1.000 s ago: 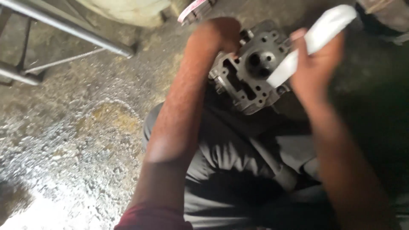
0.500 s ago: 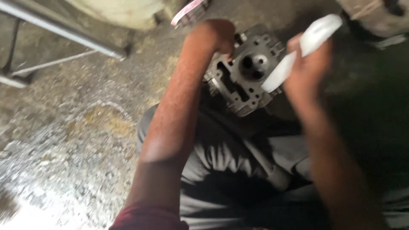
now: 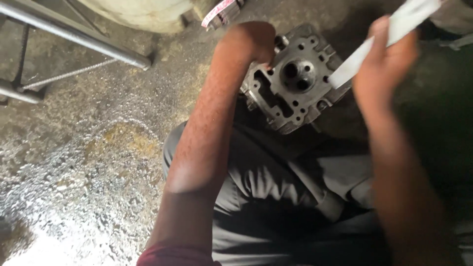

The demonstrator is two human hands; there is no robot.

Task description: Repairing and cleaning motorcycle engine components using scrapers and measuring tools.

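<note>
- On the lap, over grey trousers (image 3: 276,197): grey metal engine casting (image 3: 294,81), bored face upward.
- At its left edge: left hand (image 3: 249,42), grip closed around the rim.
- At its right edge: right hand (image 3: 382,69), grip closed on a white strip (image 3: 384,39), lower end touching the casting.
- Beyond: wet concrete floor (image 3: 84,162), metal bars (image 3: 74,39).

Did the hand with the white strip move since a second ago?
Yes. The right hand with the white strip has lifted up and to the right, away from the metal engine part.
</note>
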